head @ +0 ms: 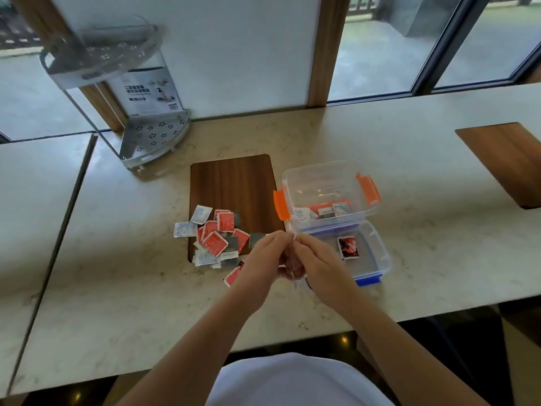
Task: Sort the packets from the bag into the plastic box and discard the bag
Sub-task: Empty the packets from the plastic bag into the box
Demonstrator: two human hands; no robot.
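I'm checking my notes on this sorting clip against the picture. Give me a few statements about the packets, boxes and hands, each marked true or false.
1. A pile of packets lies partly on the wooden board. True.
2. The box with orange latches is empty. False: several packets lie in it.
3. The left hand and right hand meet over the table, pinching something thin and clear. True.
4. The blue-latched tray holds a heap of packets. False: only one dark packet shows.
5. A metal rack stands on the table's right end. False: far left.

Clear glossy plastic box [328, 183], matt dark wood board [234, 183], perforated grey metal rack [155, 136], smooth marbled stone counter [146, 288].
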